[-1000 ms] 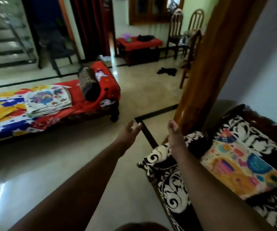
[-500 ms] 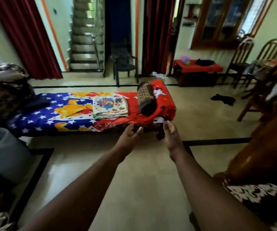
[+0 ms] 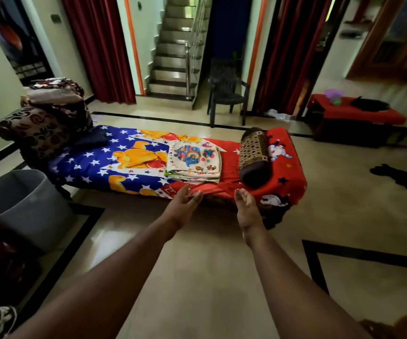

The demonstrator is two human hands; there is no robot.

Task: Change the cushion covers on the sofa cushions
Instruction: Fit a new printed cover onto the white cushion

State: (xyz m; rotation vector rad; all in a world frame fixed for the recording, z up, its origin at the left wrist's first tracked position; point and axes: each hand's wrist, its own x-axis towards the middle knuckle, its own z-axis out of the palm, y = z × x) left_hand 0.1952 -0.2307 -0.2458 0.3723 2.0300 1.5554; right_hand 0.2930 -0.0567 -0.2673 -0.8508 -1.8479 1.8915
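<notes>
Basically, head view: left hand (image 3: 184,207) & right hand (image 3: 246,209) both open w/ nothing held, reaching toward folded cushion covers (image 3: 193,162) stacked far-centre on the bed (image 3: 87,165), so swap looks barely begun.

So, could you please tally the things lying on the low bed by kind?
Folded stack of patterned covers: 1
Bolster: 1
Dark blue pillow: 1
Total: 3
Both hands, left and right, are empty and touch none of them.
</notes>
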